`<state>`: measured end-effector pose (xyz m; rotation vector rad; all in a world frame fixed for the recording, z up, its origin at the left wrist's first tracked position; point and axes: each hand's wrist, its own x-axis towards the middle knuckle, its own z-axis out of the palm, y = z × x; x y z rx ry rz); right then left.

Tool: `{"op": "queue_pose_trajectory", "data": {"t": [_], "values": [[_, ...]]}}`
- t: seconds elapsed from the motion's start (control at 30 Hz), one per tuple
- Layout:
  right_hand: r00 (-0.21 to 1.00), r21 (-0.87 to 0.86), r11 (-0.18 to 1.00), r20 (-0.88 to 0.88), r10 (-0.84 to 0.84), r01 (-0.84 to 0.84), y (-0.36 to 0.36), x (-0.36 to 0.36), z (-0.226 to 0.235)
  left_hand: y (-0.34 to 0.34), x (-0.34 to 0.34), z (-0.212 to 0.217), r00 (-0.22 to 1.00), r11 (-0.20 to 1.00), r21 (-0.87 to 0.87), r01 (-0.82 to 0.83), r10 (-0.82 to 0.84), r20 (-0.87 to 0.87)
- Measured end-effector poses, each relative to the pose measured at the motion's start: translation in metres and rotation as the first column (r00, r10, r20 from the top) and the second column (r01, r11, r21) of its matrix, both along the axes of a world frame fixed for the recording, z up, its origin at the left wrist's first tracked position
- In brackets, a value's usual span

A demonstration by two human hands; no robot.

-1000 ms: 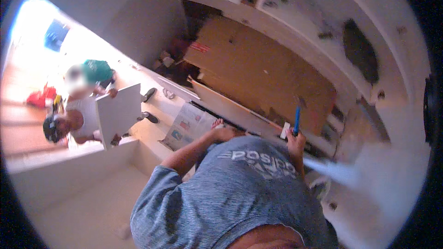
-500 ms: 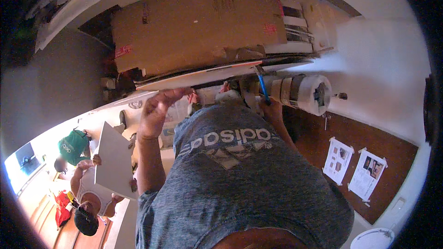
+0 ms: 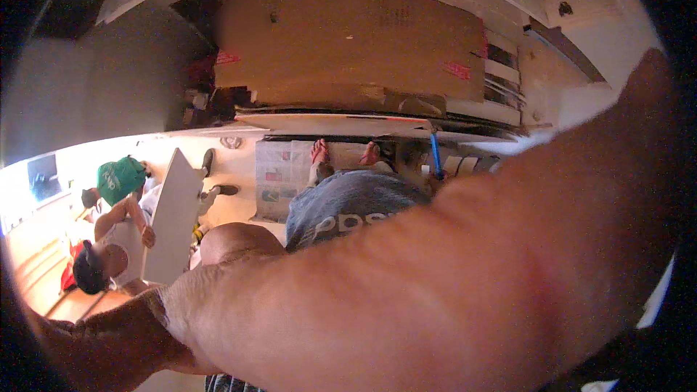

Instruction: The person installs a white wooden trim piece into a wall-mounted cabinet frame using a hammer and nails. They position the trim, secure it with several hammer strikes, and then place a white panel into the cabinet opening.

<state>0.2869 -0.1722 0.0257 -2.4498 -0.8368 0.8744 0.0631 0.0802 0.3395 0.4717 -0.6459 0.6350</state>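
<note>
My left arm, very close and blurred, sweeps across the lower half of the head view from lower left to upper right. Its fingers cannot be made out. Behind it, the front of my grey shirt is partly covered. My right hand shows only as a small part above that arm, closed around a blue-handled hammer. The hammer stands up beside the right end of a long, thin white board, which lies in front of me against the stacked material. Whether hammer and board touch is unclear.
A large cardboard box lies beyond the board. Printed sheets cover the floor by my bare feet. At left, a person in white grips a white panel; another person in green is close by.
My left arm has come up close to the camera and now hides much of my shirt and the right-hand wall. My right hand still grips the hammer. The panel at left has shifted slightly.
</note>
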Motion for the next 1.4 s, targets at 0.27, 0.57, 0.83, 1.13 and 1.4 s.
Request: {"op": "queue_pose_trajectory", "data": {"t": [0.27,0.57,0.83,1.13,1.4], "values": [[0.970,0.064,0.968,-0.014,0.242,-0.241,0.008,0.028,-0.032,-0.050,0.008,-0.010,0.957,0.955,-0.070,-0.288,0.290,0.015],[0.928,0.141,0.920,-0.026,0.372,-0.365,-0.009,0.041,-0.078,-0.144,-0.118,-0.085,0.331,0.662,0.330,-0.673,0.669,-0.666],[0.893,0.159,0.881,0.014,0.450,-0.447,-0.018,0.053,-0.110,-0.239,-0.218,-0.200,-0.254,0.182,0.421,-0.888,0.569,-0.782],[0.847,0.126,0.838,0.049,0.529,-0.530,-0.031,0.064,-0.140,-0.267,-0.272,-0.194,-0.511,0.097,0.628,-0.773,0.491,-0.705],[0.868,0.208,0.880,-0.180,0.463,-0.426,-0.087,0.093,-0.170,-0.238,-0.288,-0.204,-0.626,0.134,0.815,-0.564,0.573,-0.528]]}}
